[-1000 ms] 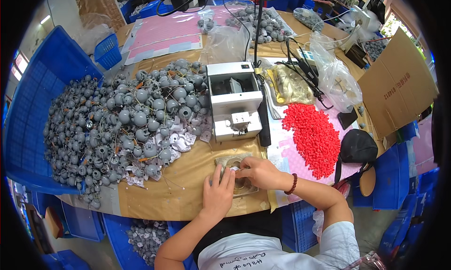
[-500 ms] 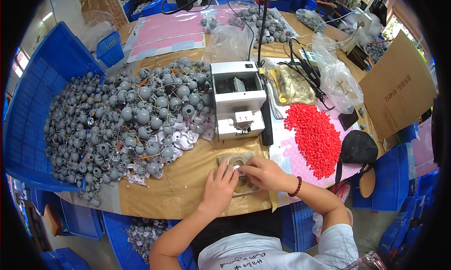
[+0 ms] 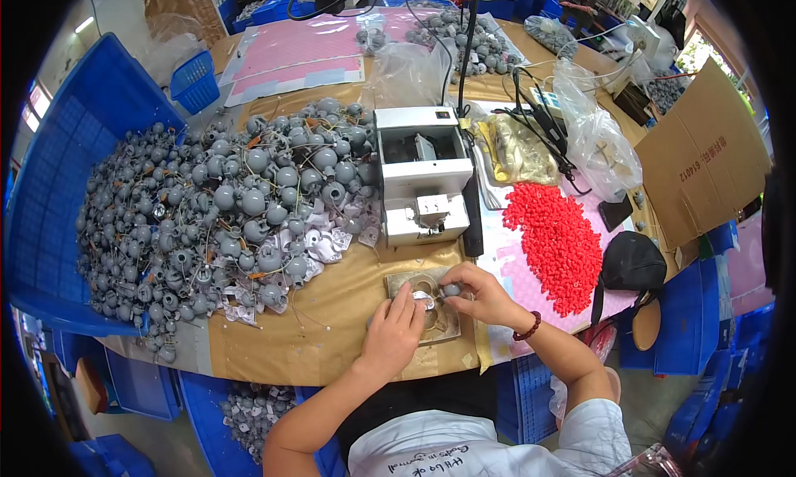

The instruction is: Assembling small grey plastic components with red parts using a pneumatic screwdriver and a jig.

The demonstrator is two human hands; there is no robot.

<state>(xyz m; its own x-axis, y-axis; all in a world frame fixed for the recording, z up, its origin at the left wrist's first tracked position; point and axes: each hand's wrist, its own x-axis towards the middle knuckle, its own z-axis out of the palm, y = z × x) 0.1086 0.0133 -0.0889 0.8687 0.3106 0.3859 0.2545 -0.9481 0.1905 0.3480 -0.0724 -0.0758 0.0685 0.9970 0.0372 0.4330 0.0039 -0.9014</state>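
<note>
My right hand (image 3: 481, 294) pinches a small grey ball-shaped plastic part (image 3: 451, 290) between thumb and fingers. Close beside it, my left hand (image 3: 395, 328) has its fingers drawn together at a small white plastic piece (image 3: 424, 299), apparently gripping its edge; the thumb's contact is partly hidden. Both hands are over a square metal plate (image 3: 449, 329) with round recesses, lying on the brown-covered table. The wires, if any, between the grey part and the white piece are too small to make out.
A white and grey bench machine (image 3: 423, 178) stands just beyond the plate. Left of it spreads a heap of grey ball-shaped parts (image 3: 224, 199), spilling from a tipped blue crate (image 3: 50, 211). Red plastic pieces (image 3: 560, 249) lie right, near a black pouch (image 3: 633, 260) and a cardboard flap (image 3: 701, 158).
My right hand has drawn slightly up and right, and the grey part now shows in its fingers. The white piece and more of the metal plate are visible. My left hand has barely moved.
</note>
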